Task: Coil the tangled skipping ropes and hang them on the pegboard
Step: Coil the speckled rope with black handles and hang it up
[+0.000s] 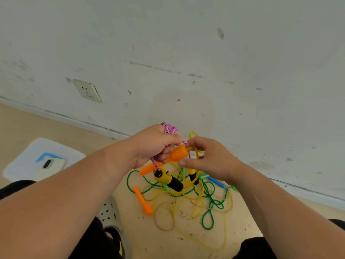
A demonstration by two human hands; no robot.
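Both hands are raised above a tangle of skipping ropes lying on the wooden floor [233, 230], close to the white wall [186, 53].

1. Left hand [155, 144]: the fingers are curled round a coiled bundle of pink rope [169, 128], which protrudes above the knuckles. A strand of this rope hangs below the palm and crosses an orange handle [173, 156].
2. Right hand [211, 159]: the fingers are curled over a loop of yellow rope [197, 202] at the thick end of the orange handle. The thumb lies just beneath that end. Whether a pink strand is also pinched here cannot be told.
3. Two yellow-and-black handles [169, 180] hang just under the hands.
4. On the floor: a second orange handle [142, 200], a green rope [209, 202] looped through the yellow rope, a blue handle [217, 182] and a pale tan rope [164, 217].

To the left, a phone [49, 165] rests on a white tray [22, 165]. A wall socket [86, 90] sits low on the wall. A white perforated shoe [107, 210] shows beneath the left forearm.
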